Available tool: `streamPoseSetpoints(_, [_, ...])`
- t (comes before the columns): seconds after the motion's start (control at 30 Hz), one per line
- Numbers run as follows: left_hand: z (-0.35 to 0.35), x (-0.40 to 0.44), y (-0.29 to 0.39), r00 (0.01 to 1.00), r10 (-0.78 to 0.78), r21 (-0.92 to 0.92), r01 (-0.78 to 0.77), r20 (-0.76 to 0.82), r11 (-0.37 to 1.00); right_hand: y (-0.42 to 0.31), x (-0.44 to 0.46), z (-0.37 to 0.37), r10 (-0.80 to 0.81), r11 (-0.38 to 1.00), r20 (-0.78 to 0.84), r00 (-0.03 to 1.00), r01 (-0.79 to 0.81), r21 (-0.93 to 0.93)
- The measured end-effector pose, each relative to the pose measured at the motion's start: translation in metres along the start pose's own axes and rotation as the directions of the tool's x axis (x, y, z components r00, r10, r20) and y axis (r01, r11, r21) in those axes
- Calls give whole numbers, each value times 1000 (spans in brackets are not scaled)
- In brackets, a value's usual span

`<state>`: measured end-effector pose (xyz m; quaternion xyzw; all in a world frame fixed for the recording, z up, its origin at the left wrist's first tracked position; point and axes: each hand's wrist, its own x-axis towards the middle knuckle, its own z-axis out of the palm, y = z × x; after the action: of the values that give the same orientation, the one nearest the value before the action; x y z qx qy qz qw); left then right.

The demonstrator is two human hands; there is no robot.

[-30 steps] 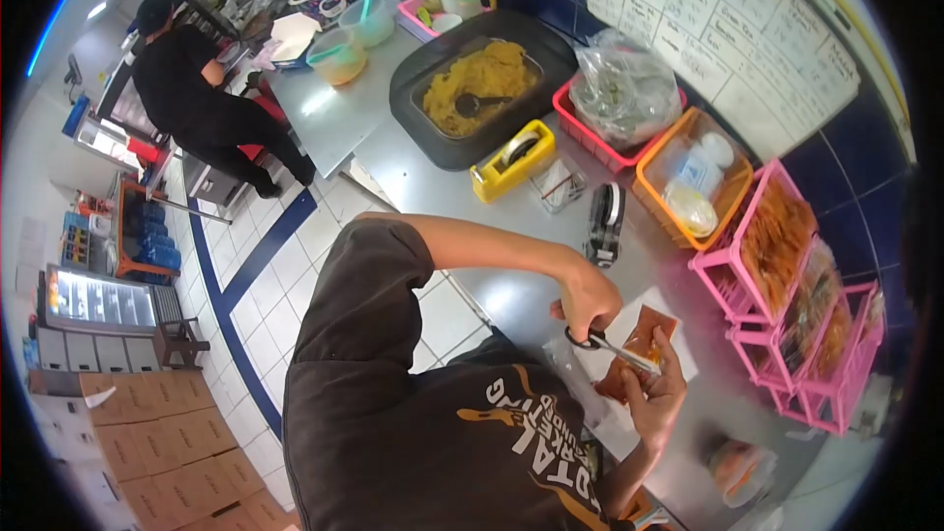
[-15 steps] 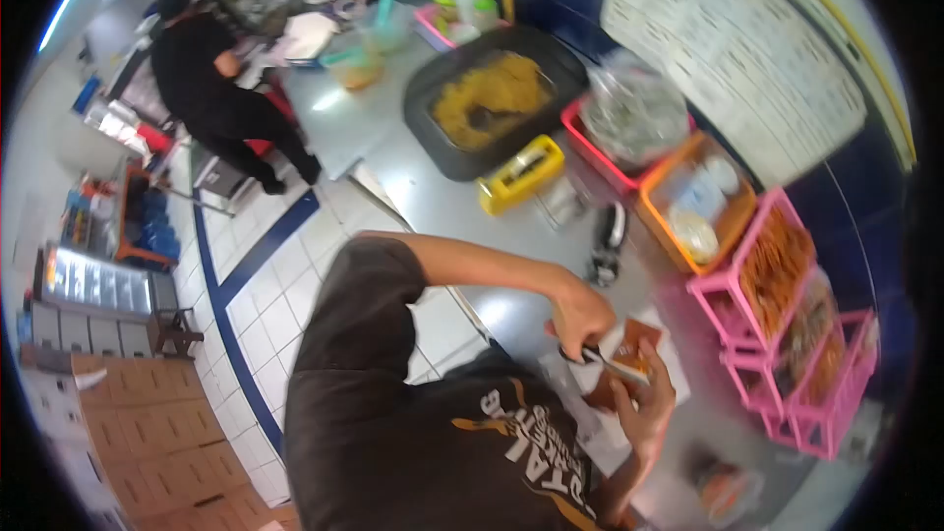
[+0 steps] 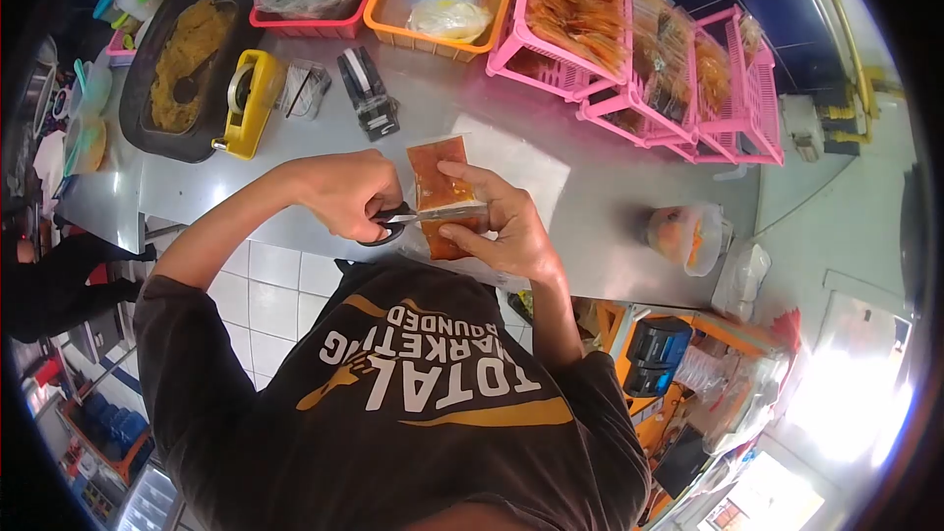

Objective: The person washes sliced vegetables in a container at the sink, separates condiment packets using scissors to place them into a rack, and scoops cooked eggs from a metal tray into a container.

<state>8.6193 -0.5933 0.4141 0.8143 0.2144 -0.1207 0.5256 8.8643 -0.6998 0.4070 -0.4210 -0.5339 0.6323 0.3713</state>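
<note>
My left hand [image 3: 349, 195] is closed around black-handled scissors [image 3: 393, 226], whose blades point right. The blades lie along the seam between an upper sachet [image 3: 438, 162] and a lower sachet [image 3: 447, 241], both flat, clear and filled with reddish-orange sauce. Fingers of my right hand [image 3: 511, 226] pinch the sachets from the right, the thumb over the lower one. Whether the seam is cut through, I cannot tell. Beneath them, a white sheet [image 3: 539, 177] rests on the metal table [image 3: 615, 226].
Behind my hands are a black stapler [image 3: 369, 98], a yellow tape dispenser [image 3: 251, 103], and a dark tray [image 3: 138, 118] of yellowish-brown food. Orange [image 3: 501, 10] and pink baskets [image 3: 551, 79] line the wall. A plastic tub [image 3: 703, 241] stands right. Another person [image 3: 69, 275] is at far left.
My view has swung right and down, so the table items appear farther left and the baskets higher. My left hand still holds the scissors at the sachets, and my right hand still grips them.
</note>
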Motion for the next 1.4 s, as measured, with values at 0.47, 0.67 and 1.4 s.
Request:
streamPoseSetpoints(0.47, [0, 2, -1, 998, -48, -105, 52, 40, 993, 3, 0, 1, 0, 999, -2, 1000, 1, 55])
streamPoseSetpoints(0.67, [0, 1, 2, 998, -2, -126, 11, 69, 992, 8, 0, 4, 45, 996, 11, 999, -46, 74])
streamPoseSetpoints(1.4, [13, 17, -6, 996, -10, -279, 35, 91, 960, 33, -4, 11, 105, 972, -8, 994, -101, 213])
